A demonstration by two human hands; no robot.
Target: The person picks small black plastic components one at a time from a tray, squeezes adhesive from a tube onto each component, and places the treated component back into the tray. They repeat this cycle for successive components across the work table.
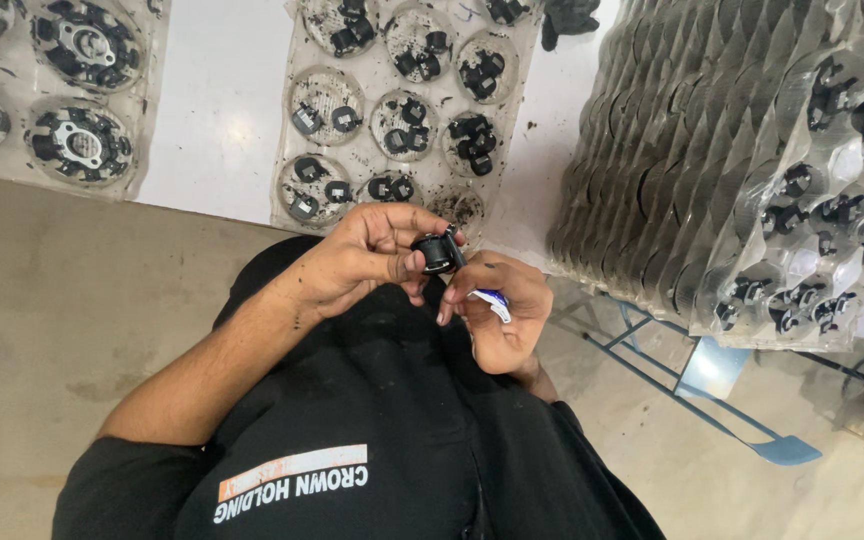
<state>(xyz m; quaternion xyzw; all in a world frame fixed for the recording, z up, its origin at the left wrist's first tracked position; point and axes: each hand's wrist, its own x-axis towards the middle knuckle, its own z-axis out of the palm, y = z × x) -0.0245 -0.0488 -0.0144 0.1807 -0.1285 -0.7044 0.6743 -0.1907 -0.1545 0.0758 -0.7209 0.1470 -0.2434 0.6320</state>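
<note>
My left hand (367,255) grips a small black round part (436,251) between thumb and fingers, held above my lap in front of the table edge. My right hand (500,312) is closed around a small tool with a blue and white handle (492,298). Its dark tip touches the right side of the black part. Both hands are smudged with black grime. Just beyond them lies a clear plastic blister tray (297,205) with several round pockets, most holding pairs of similar black parts.
The tray rests on a white table (222,100). A second clear tray (12,175) with larger black ring parts lies at far left. A tall tilted stack of clear trays (672,170) fills the right. A blue metal frame (702,385) stands on the concrete floor (52,300).
</note>
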